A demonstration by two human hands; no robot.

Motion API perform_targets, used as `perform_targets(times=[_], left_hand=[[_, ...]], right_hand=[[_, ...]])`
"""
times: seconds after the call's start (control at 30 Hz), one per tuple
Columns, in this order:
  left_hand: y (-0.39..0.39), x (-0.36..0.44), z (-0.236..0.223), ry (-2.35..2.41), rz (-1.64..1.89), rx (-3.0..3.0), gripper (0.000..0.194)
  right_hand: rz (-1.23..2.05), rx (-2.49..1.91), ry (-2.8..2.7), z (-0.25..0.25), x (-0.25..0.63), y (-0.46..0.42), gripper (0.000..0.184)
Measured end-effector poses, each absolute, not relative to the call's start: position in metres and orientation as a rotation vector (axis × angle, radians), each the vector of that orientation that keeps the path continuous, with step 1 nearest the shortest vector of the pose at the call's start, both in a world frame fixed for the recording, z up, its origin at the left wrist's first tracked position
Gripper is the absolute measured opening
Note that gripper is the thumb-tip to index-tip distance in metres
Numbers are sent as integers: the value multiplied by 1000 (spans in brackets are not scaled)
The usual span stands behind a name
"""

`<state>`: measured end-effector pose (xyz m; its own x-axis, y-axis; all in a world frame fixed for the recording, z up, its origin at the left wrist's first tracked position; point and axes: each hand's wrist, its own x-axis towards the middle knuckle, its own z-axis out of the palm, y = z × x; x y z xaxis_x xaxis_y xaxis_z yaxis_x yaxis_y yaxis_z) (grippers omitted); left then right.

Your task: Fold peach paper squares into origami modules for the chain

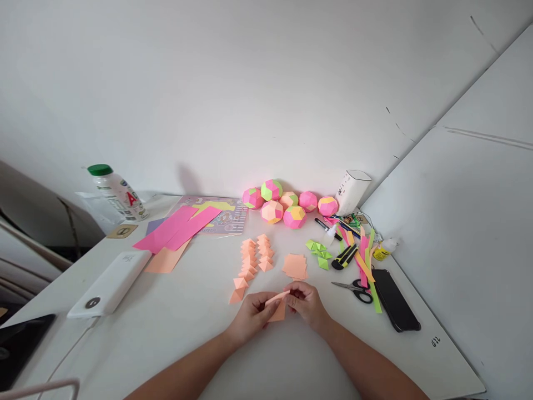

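Observation:
Between my two hands is a small peach paper sheet (276,314), its upper edge folded over. My left hand (252,314) pinches it from the left, thumb on top. The fingers of my right hand (305,304) grip the fold at its upper right corner. Just beyond lies a stack of peach paper squares (295,266). Two rows of folded peach paper units (249,258) stand to the left of that stack. Several folded green paper units (319,253) sit to its right.
Several multicoloured paper balls (295,216) rest along the wall. At right lie scissors (358,290), a box cutter (345,257), paper strips (365,255), a glue bottle (385,249) and a phone (395,300). At left are pink sheets (177,228), a white power bank (110,283) and a bottle (116,194).

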<state>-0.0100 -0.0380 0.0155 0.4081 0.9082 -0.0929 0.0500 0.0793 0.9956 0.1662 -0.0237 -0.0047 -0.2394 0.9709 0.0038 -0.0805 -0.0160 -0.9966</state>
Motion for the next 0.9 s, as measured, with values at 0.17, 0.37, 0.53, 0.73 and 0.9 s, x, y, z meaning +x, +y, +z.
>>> perform_targets(times=[0.17,0.37,0.53,0.73,0.9], left_hand=[[-38,-11,15,962,832,1350,38],[-37,-12,12,929,812,1402,39],[-38,-12,17,899,793,1453,38],[-38,-12,17,909,761,1492,40],[-38,-13,17,898,758,1496,40]], right_hand=[[1431,-1006,-1313,-5,167,-23,21],[1452,-990,-1298,-3,169,-22,18],[1465,-997,-1287,1,169,-21,18],[1487,-1005,-1255,1,169,-20,16],[1519,-975,-1242,2,169,-20,13]])
